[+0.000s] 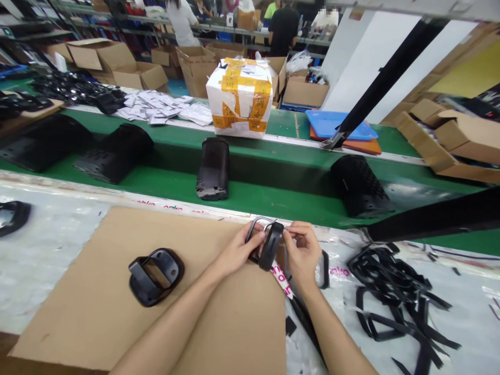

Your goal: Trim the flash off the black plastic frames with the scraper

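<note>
Above the right part of the cardboard sheet (pixel 238 323), both my hands meet at a black plastic frame (pixel 272 246) with a raised handle-like bar. My left hand (pixel 246 245) grips its left side, thumb on top. At its right edge, the fingers of my right hand (pixel 304 250) are pinched together; what they hold there is too small to make out. A similar black frame (pixel 156 276) lies on the cardboard to the left. Just beyond my right hand, another rounded black frame (pixel 324 270) lies partly hidden.
Black strips and loops (pixel 394 297) lie heaped on the right. Beyond the bench runs a green conveyor (pixel 258 200) carrying several black housings (pixel 213 169). A taped white box (pixel 240 99) stands behind it. Dark metal posts (pixel 390 78) slant across the right side. People work farther back.
</note>
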`<action>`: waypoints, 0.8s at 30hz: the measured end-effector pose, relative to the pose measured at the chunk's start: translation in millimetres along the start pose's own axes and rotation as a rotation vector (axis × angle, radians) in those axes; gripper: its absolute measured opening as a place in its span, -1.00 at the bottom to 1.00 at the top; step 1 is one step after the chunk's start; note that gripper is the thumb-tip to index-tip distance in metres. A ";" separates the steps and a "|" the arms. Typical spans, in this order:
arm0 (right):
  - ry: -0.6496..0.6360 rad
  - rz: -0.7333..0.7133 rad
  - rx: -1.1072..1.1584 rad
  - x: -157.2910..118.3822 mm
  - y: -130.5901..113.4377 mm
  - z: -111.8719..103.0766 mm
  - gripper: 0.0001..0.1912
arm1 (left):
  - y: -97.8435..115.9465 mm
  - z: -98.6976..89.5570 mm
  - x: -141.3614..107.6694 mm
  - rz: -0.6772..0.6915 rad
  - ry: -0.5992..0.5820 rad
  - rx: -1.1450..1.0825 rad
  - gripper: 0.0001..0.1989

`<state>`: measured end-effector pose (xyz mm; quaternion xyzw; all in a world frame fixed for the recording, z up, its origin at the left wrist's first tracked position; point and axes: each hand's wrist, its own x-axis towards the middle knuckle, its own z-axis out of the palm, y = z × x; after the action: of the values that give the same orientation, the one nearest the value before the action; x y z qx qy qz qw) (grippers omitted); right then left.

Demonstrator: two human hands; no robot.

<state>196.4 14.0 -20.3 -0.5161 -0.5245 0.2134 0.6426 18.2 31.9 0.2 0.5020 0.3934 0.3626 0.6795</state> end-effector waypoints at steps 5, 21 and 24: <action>0.003 -0.017 -0.033 -2.0 -1.1 0.5 -0.90 | -4.9 3.7 -2.2 0.067 0.000 0.064 -0.84; 0.072 -0.068 -0.084 -1.7 -7.0 1.1 -0.77 | -2.2 14.6 -16.0 0.154 0.010 0.353 -0.82; -0.021 -0.110 -0.115 -0.5 -7.1 -1.4 -0.78 | -0.3 13.9 -15.2 0.156 -0.023 0.270 -0.80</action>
<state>195.7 10.4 -14.1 -0.5205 -0.5700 0.1526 0.6171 24.3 12.8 5.1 0.6218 0.3907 0.3525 0.5801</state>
